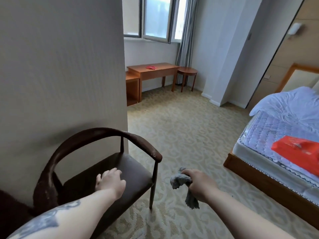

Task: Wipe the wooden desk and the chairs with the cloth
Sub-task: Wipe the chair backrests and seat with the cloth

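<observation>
1. Nearest the camera: two bare forearms. The left forearm [57, 213], which carries a dark tattoo, reaches over the dark chair [103, 169]; the right extends over the carpet just beside that chair.
2. Surface: patterned beige carpet [186, 128] covers the floor. The chair stands on it with its curved backrest against a pale wall [60, 66].
3. Room, relative to the chair: the wooden desk [155, 71] stands well beyond it, under the window [155, 18], with a red item [151, 67] on top and a small round table [187, 71] touching or just beside its far end. A bed [279, 135] lies well apart across the carpet, an orange bag [296, 149] on the mattress.
4. Cloth [183, 185]: grey, bunched, off the chair's front leg, above the carpet. Its long axis runs roughly vertical, one end bulging above the fist, the other hanging down.
5. Right hand [200, 185]: clenched around the cloth's middle.
6. Left hand [110, 183]: relaxed, fingers loosely spread, over the chair seat, holding nothing; contact with the seat cannot be confirmed.
</observation>
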{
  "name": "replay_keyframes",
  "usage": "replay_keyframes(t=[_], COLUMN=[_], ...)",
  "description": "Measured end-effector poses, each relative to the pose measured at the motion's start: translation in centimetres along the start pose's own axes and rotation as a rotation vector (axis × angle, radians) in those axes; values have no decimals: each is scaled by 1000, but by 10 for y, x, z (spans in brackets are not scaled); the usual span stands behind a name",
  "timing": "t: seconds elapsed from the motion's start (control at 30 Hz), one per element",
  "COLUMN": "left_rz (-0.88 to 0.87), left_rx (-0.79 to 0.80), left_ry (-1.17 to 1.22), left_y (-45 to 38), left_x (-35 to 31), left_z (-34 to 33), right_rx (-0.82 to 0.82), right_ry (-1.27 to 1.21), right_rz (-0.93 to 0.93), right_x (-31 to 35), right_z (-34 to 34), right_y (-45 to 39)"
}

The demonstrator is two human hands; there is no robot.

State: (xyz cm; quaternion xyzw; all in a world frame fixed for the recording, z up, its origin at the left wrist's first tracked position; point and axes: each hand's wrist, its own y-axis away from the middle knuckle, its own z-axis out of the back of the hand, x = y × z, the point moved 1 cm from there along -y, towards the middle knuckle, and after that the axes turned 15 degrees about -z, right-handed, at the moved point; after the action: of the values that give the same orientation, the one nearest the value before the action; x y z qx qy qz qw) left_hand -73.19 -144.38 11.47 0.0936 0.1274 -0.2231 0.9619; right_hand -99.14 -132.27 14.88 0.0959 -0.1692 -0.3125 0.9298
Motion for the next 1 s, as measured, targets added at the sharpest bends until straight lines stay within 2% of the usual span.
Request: replay_keyframes(t=[0.17,0.23,0.37,0.5,0.6,0.7,0.87,1.0], left_rz=[175,191,241,407,504,543,501,524], left_rx=[-49,-63,-27,-48,-42,-13,48,77], left_ry=[64,100,145,131,135,185,241,248], left_y=[-21,-29,-34,-54,-80,-107,-152,-177], left_x=[-47,-65,-79,-67,-58,-60,-84,-101], left_z=[-8,-20,-46,-47,-47,-60,-92,-106], right_rx=[16,24,53,132,148,178,215,302], right_ry=[-18,30,91,77,104,152,149,233], right_rz=[86,122,226,341,354,347,343,425], right_x=[-50,-56,-36,-11,-7,-11,-12,-9], right_z=[49,58,47,28,26,34,35,23], right_y=[-62,-89,-127,-162,-199,-233,-286,-311])
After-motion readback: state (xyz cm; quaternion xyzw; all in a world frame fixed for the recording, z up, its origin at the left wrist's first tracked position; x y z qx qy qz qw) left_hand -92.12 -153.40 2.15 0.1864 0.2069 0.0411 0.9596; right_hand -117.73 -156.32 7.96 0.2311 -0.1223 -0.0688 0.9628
